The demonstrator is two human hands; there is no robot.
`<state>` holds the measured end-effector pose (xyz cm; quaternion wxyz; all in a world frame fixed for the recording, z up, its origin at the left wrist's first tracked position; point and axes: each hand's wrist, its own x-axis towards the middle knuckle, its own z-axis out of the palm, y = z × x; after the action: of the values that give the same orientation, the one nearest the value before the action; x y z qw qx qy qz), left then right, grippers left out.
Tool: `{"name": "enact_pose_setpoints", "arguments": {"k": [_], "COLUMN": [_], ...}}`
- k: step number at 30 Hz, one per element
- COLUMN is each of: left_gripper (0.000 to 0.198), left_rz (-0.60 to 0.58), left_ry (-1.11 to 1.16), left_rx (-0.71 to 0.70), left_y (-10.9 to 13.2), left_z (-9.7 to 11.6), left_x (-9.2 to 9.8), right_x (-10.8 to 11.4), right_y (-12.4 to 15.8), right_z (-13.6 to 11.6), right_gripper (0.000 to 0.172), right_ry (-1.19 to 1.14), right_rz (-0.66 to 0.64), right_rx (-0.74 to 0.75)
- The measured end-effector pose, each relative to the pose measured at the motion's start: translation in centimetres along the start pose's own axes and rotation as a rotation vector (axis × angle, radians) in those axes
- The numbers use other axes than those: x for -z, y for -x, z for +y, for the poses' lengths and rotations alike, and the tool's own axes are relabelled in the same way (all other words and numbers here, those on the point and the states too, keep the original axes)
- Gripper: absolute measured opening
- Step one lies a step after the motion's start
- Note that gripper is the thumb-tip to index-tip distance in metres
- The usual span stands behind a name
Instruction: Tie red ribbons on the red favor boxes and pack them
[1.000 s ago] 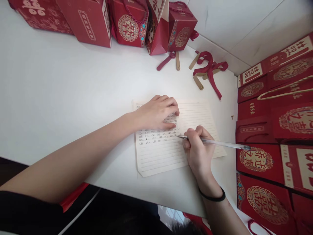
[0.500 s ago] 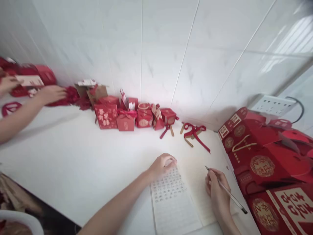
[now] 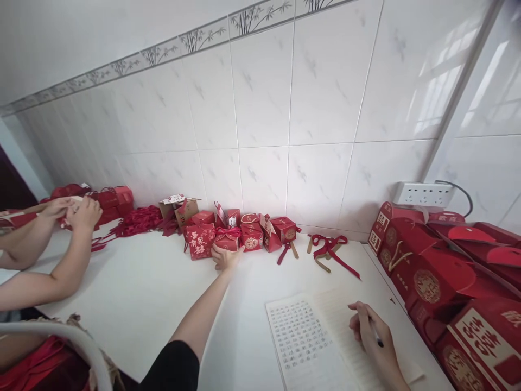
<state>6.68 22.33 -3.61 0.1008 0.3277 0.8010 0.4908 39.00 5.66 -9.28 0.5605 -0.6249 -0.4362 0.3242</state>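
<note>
The white surface runs along a tiled wall with a bamboo border; a socket strip sits above the red bags on the right. At far left, another person's hands work near more red boxes.

Half a second ago your left hand was on the notebook; now it is at a small red box in the row by the wall. The notebook lies open before you.

Your left arm stretches forward, thumb and fingers at either side of the box; whether they clamp it, you cannot tell. Your right hand, over the right page, is curled around the pen.
</note>
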Motion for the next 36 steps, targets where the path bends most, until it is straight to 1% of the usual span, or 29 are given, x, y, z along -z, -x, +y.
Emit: {"name": "enact_pose_setpoints", "arguments": {"k": [2, 5, 7, 9, 10, 12, 14, 17, 19, 21, 23, 24, 25, 26, 28, 29, 30, 31, 32, 34, 35, 36], "left_gripper": [0.098, 0.093, 0.089, 0.085, 0.083, 0.08, 0.08, 0.083, 0.091, 0.098, 0.1, 0.098, 0.097, 0.095, 0.089, 0.084, 0.078, 0.07, 0.059, 0.039, 0.034, 0.032], "left_rz": [-0.004, -0.062, -0.148, -0.272, -0.353, -0.55, -0.77, -1.05, -1.261, -1.517, -1.742, -1.807, -1.844, -1.861, -1.832, -1.786, -1.717, -1.621, -1.498, -1.222, -1.104, -1.014], "left_ry": [0.008, 0.04, 0.068, 0.097, 0.111, 0.135, 0.153, 0.157, 0.127, 0.091, 0.095, 0.114, 0.135, 0.146, 0.123, 0.091, 0.049, 0.009, -0.021, -0.02, 0.002, 0.028], "left_rx": [0.034, 0.024, -0.028, -0.104, -0.142, -0.207, -0.249, -0.259, -0.249, -0.271, -0.351, -0.402, -0.455, -0.502, -0.566, -0.569, -0.548, -0.505, -0.457, -0.392, -0.397, -0.43], "left_y": [-1.1, -1.9, -2.2, -2.3, -2.2, -1.9, -1.4, -0.2, 0.9, 2.2, 3.6, 4.3, 5.0, 5.6, 6.5, 6.8, 7.0, 7.2, 7.4, 7.8, 8.2, 8.6], "left_z": [0.4, 0.2, -0.6, -1.5, -2.0, -2.8, -3.4, -4.0, -4.3, -4.6, -4.8, -4.8, -4.9, -4.9, -5.1, -5.2, -5.4, -5.5, -5.6, -5.6, -5.4, -5.2], "left_x": [-0.3, -0.1, 0.8, 2.3, 3.3, 5.8, 8.5, 12.4, 14.6, 16.3, 17.6, 18.1, 18.4, 18.7, 19.1, 19.2, 19.4, 19.5, 19.6, 20.2, 20.6, 21.1], "right_x": [-0.1, 0.0, 0.1, 0.2, 0.2, 0.1, 0.0, 0.2, 0.7, 1.5, 2.1, 2.3, 2.3, 2.0, 0.8, 0.0, -1.0, -2.1, -3.3, -5.3, -6.2, -7.0], "right_y": [-0.1, -0.2, -0.3, -0.4, -0.5, -0.6, -0.6, -0.5, -0.4, -0.4, -0.2, 0.0, 0.4, 1.0, 2.8, 4.0, 5.3, 6.7, 7.9, 10.0, 10.6, 11.1], "right_z": [-0.1, -0.3, -0.3, -0.2, -0.1, 0.2, 0.5, 0.9, 1.1, 1.2, 1.0, 0.7, 0.3, -0.3, -2.1, -3.3, -4.5, -5.7, -6.8, -8.5, -9.1, -9.5], "right_gripper": [0.058, 0.056, 0.052, 0.05, 0.051, 0.053, 0.053, 0.045, 0.04, 0.035, 0.032, 0.033, 0.035, 0.036, 0.037, 0.037, 0.036, 0.036, 0.037, 0.036, 0.036, 0.036], "right_ry": [-0.008, -0.01, 0.027, 0.094, 0.126, 0.16, 0.199, 0.332, 0.411, 0.462, 0.526, 0.553, 0.575, 0.594, 0.574, 0.553, 0.437, 0.329, 0.256, 0.175, 0.14, 0.11], "right_rz": [0.009, 0.004, -0.017, -0.024, -0.022, -0.008, 0.012, 0.06, 0.059, 0.001, -0.033, -0.029, -0.013, 0.008, -0.01, -0.052, -0.158, -0.253, -0.324, -0.483, -0.538, -0.582], "right_rx": [-0.022, -0.029, -0.019, -0.011, 0.0, 0.055, 0.161, 0.311, 0.378, 0.436, 0.483, 0.495, 0.506, 0.517, 0.528, 0.54, 0.498, 0.441, 0.401, 0.35, 0.317, 0.287]}}
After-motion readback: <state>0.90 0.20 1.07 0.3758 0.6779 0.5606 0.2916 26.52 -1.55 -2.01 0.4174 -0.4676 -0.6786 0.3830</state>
